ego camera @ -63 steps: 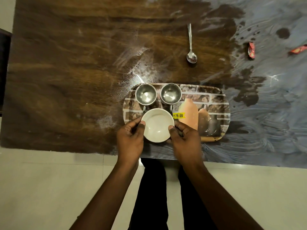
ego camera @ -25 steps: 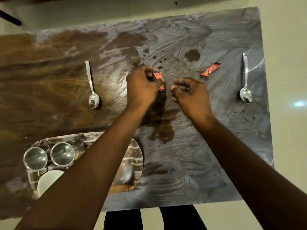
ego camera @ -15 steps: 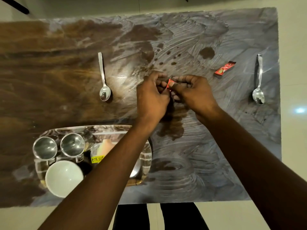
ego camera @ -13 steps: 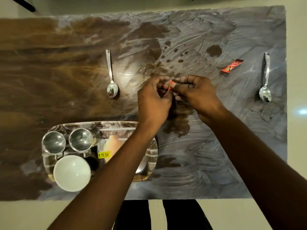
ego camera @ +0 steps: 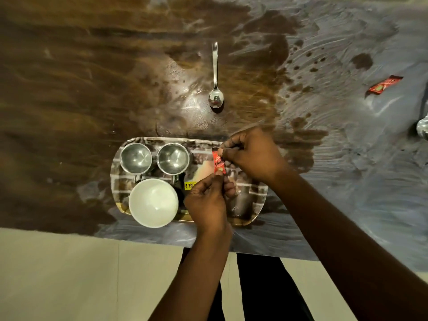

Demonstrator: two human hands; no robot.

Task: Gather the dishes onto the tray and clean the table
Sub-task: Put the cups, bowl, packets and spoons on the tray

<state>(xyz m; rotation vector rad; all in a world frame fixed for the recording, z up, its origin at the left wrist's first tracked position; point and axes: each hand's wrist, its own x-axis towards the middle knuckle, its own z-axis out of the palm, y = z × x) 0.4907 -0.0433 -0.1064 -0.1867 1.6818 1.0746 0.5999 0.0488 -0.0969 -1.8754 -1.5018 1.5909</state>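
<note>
A patterned tray (ego camera: pixel 115 181) lies near the table's front edge and carries two steel cups (ego camera: pixel 135 158) (ego camera: pixel 173 158) and a white bowl (ego camera: pixel 153 202). Above the tray's right half, both hands pinch a small red wrapper (ego camera: pixel 218 164): my right hand (ego camera: pixel 252 156) holds its top end and my left hand (ego camera: pixel 207 200) its bottom end. A steel spoon (ego camera: pixel 215 89) lies on the table behind the tray. A second red wrapper (ego camera: pixel 385 85) lies far right, and part of another spoon (ego camera: pixel 422 129) shows at the right edge.
The wooden table (ego camera: pixel 69 89) is wet, streaked and stained, mostly on its right half. Its front edge runs just below the tray, with pale floor tiles (ego camera: pixel 81 274) and my dark trouser legs below it.
Both hands have carried the red wrapper from the middle of the table back to above the tray. The view has swung left, so the tray sits central now.
</note>
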